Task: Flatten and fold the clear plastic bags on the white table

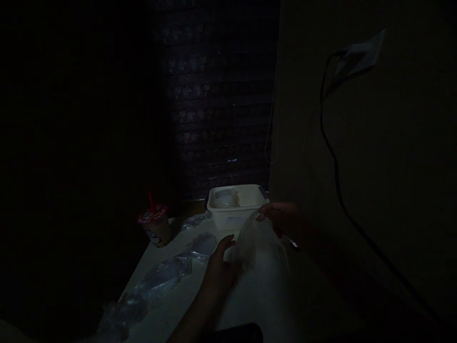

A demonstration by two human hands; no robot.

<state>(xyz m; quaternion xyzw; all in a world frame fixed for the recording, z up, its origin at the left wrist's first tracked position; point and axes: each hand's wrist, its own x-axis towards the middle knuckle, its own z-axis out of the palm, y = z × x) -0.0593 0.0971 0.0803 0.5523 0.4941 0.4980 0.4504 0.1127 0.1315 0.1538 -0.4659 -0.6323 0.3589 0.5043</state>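
The room is very dark. My left hand rests low on the white table, fingers curled onto the lower edge of a clear plastic bag. My right hand pinches the bag's upper edge, holding it up just in front of a white rectangular tub. The tub holds something pale and clear that I cannot make out. Both hands grip the same bag, one at each side.
A lidded drink cup with a red straw stands at the table's left rear. Crumpled clear plastic lies across the left of the table. A wall with a socket and black cable rises on the right; dark blinds hang behind.
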